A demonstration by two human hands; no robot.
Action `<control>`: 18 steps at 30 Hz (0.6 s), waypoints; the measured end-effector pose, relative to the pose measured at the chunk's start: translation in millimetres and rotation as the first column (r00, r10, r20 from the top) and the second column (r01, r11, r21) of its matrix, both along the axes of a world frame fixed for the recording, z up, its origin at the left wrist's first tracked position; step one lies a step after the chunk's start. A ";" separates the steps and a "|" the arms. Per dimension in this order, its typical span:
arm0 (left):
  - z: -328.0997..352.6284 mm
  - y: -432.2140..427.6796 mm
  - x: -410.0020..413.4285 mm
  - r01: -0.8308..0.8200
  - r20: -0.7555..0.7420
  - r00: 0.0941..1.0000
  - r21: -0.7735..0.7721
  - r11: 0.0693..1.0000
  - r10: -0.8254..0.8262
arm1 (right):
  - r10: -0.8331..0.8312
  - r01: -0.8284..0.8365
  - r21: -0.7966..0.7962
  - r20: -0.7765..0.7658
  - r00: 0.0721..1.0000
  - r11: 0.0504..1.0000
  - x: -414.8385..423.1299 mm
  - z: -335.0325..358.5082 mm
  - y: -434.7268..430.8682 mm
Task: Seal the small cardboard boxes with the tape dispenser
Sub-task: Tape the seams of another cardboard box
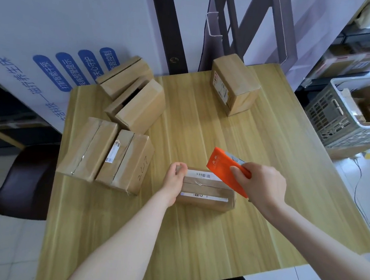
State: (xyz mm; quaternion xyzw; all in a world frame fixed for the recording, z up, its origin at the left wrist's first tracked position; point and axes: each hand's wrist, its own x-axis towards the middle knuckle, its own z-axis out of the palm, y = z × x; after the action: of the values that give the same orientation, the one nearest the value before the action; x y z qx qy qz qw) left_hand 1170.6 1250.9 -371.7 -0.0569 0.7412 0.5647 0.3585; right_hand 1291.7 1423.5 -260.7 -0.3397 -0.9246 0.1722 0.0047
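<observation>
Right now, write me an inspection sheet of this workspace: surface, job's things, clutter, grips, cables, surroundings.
Surface: wooden table, light grain.
Job's things: near box, barcode label on top; orange tape dispenser at its right end; four boxes grouped left; one far box.
Clutter: nothing seen.
Grips: left hand holds the near box's left end; right hand holds the tape dispenser.
Cables: thin cable on the floor, right.
Surroundings: grey crate of cardboard right, dark chair left, shelves behind.

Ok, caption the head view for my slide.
Left hand grips small cardboard box while right hand holds orange tape dispenser.
</observation>
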 end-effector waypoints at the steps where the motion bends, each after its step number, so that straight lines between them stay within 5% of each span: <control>1: -1.7 0.6 -0.5 0.009 -0.006 1.000 -0.015 1.000 -0.009 | -0.001 0.001 -0.008 0.001 1.000 1.000 1.1 0.2 -1.1; 6: -0.2 2.5 -4.8 0.040 -0.020 0.999 -0.011 0.999 -0.040 | -0.004 0.004 0.001 0.037 0.999 1.000 4.3 2.4 -6.3; 10: 7.7 -14.8 -15.5 0.075 -0.204 0.976 -0.008 0.997 -0.075 | 0.005 -0.005 -0.060 0.004 1.000 0.998 12.5 6.1 -10.0; 13: 16.4 -40.0 -28.2 0.257 -0.293 0.920 -0.047 0.965 -0.259 | 0.018 -0.017 -0.102 0.009 1.000 0.995 15.4 7.3 -13.7; 15: 19.2 -53.1 -35.3 0.488 -0.242 0.814 -0.207 0.848 -0.528 | 0.027 -0.023 -0.110 0.039 0.999 0.994 15.6 5.5 -16.4; 18: 20.8 -57.3 -36.2 0.701 -0.085 0.517 -0.528 0.479 -0.852 | 0.002 0.006 -0.134 0.056 0.998 0.991 17.0 0.4 -17.7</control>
State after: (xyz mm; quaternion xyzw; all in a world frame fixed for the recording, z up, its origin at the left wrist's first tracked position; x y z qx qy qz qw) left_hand 1134.5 1193.6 -350.9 0.3112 0.8363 0.1573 0.4231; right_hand 1308.7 1405.8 -260.3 -0.3448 -0.9103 0.2246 -0.0437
